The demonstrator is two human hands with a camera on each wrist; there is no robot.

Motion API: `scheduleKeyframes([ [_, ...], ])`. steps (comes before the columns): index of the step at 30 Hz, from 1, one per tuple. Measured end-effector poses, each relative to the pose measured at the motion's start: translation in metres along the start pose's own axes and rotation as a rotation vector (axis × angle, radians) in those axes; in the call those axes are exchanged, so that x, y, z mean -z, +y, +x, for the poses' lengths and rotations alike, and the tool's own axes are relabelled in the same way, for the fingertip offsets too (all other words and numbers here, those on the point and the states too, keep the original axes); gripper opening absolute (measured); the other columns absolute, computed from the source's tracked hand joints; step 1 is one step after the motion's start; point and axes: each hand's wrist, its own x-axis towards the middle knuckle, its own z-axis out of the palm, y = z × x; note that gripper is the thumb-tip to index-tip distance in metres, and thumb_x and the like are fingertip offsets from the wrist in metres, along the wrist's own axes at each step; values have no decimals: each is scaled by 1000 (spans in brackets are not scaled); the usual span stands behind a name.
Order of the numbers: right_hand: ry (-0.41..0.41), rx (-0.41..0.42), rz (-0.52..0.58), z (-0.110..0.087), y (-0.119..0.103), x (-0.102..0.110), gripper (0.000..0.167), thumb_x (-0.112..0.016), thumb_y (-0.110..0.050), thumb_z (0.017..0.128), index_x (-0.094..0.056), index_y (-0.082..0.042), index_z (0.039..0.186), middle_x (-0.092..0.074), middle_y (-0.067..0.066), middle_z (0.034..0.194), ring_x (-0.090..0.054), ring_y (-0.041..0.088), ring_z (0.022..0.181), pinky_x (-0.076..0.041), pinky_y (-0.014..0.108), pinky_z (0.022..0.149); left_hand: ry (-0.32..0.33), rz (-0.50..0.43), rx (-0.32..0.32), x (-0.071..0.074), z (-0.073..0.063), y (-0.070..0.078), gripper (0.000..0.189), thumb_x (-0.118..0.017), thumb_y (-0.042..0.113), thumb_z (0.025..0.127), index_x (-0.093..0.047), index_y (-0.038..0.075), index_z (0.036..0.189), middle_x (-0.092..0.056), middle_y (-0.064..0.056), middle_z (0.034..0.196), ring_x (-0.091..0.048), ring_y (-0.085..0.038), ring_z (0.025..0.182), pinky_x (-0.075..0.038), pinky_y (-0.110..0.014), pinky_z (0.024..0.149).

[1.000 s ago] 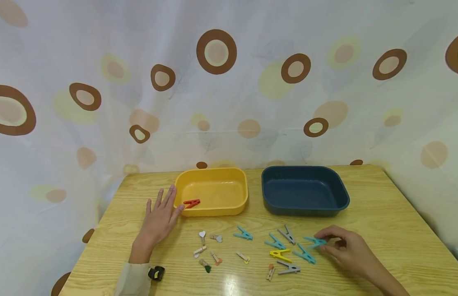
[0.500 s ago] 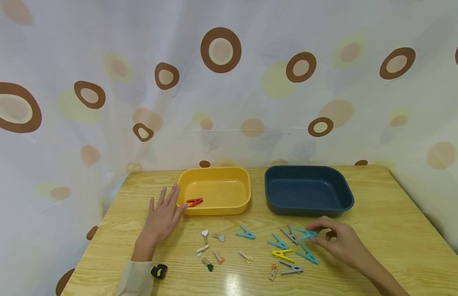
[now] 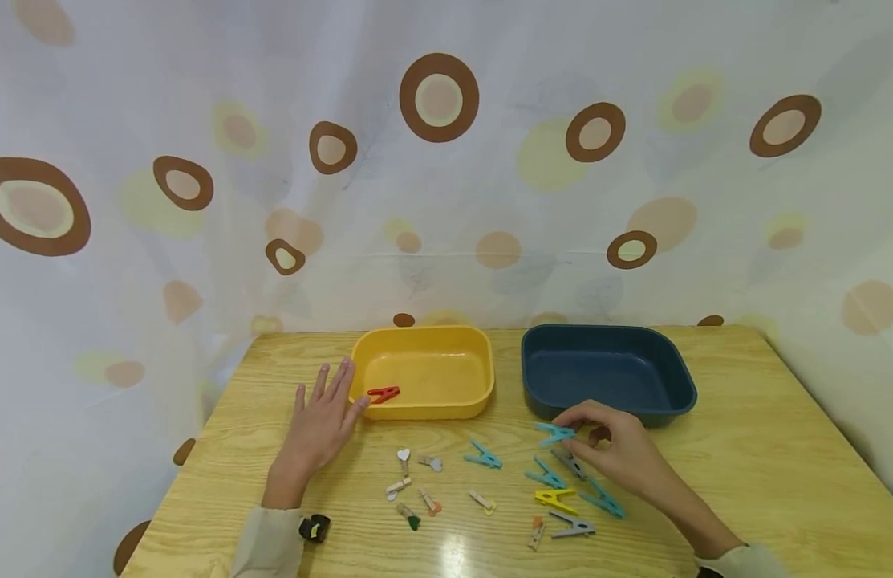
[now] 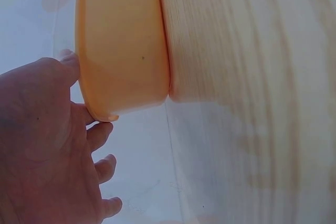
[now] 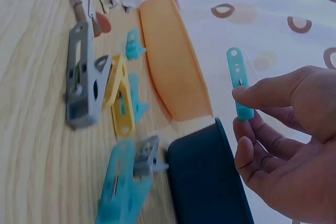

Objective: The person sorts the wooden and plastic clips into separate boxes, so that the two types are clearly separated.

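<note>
My right hand [image 3: 610, 445] pinches a turquoise clothespin [image 5: 240, 85] between thumb and fingertips, held up in front of the dark blue tray [image 3: 688, 393]. My left hand [image 3: 318, 429] rests at the left rim of the yellow tray [image 3: 420, 413], fingers extended and thumb at the front corner. Inside that tray lies a red clothespin [image 3: 384, 394]. Below the right hand on the table are a yellow clothespin [image 3: 556, 500], grey clothespins [image 3: 572, 526] and more turquoise clothespins [image 3: 484, 455]. The left wrist view shows the fingers touching the yellow tray's edge.
Several small wooden pegs [image 3: 407, 515] with hearts and coloured ends lie on the wooden table [image 3: 757, 449], left and centre. A black strap-like piece [image 3: 314, 527] sits by the left sleeve. A patterned curtain [image 3: 446, 201] hangs behind the trays.
My right hand has carried the turquoise clothespin left and away from me, from beside the other clothespins toward the blue tray's front. My left hand stays at the yellow tray.
</note>
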Motion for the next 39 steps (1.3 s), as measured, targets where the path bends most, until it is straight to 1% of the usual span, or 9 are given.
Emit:
scheduleKeyframes([
  [5, 1, 1, 28, 13, -5, -10, 20, -79, -4, 90, -75, -14, 107, -71, -2, 101, -66, 10, 83, -56, 26, 65, 10, -1, -11, 0, 2, 3, 71, -39, 48, 111, -18, 6, 165, -18, -9, 170, -10, -39, 156, -6, -72, 117],
  [10, -2, -19, 35, 27, -11, -24, 20, -79, -7, 91, -76, -15, 109, -71, -2, 103, -65, 11, 85, -56, 27, 67, 5, 2, -8, 1, 4, 2, 71, -39, 48, 111, -18, 7, 165, -18, -10, 170, -10, -39, 156, -5, -71, 117],
  [13, -11, -26, 36, 35, -15, -32, 20, -79, -5, 91, -76, -14, 108, -71, -2, 102, -64, 12, 84, -55, 28, 66, -1, -2, -3, 1, 3, 2, 72, -39, 48, 111, -17, 7, 165, -18, -10, 170, -10, -39, 156, -5, -71, 117],
  [16, -12, -10, 34, 45, -18, -40, 21, -78, 0, 89, -76, -12, 106, -70, -2, 100, -64, 13, 77, -55, 29, 64, -1, -8, 0, 1, 3, 2, 72, -38, 49, 110, -18, 7, 165, -18, -10, 170, -10, -39, 156, -5, -71, 117],
  [18, -11, 1, 37, 52, -20, -45, 22, -78, 3, 88, -76, -10, 105, -70, 0, 99, -64, 13, 77, -55, 29, 64, 1, -12, 2, 0, 2, 2, 72, -38, 49, 110, -18, 7, 165, -17, -10, 170, -10, -39, 156, -5, -72, 117],
  [21, -4, 18, 47, 61, -21, -53, 21, -77, 4, 88, -76, -8, 105, -71, 2, 100, -66, 16, 81, -57, 28, 65, 3, -18, 4, 0, 1, 1, 72, -38, 49, 111, -17, 7, 165, -16, -9, 170, -9, -38, 156, -4, -72, 117],
  [24, 1, 11, 50, 70, -22, -61, 21, -78, 3, 88, -76, -8, 106, -73, 3, 101, -68, 18, 88, -57, 28, 69, 8, -13, 3, -2, 2, 0, 72, -38, 49, 111, -17, 7, 165, -16, -9, 170, -9, -39, 156, -5, -72, 117],
  [31, -28, -67, 69, 91, -26, -74, 17, -78, -3, 90, -76, -10, 106, -72, 0, 101, -67, 18, 90, -58, 33, 74, 17, -7, -4, -3, 3, -1, 72, -38, 50, 110, -18, 7, 165, -17, -9, 170, -11, -39, 156, -6, -72, 117],
  [39, -62, -93, 96, 109, -27, -93, 16, -77, -6, 92, -76, -10, 107, -72, 0, 101, -67, 17, 92, -57, 33, 75, 29, -36, -12, -2, -1, -1, 70, -39, 47, 111, -20, 6, 164, -20, -12, 169, -12, -41, 155, -6, -73, 116],
])
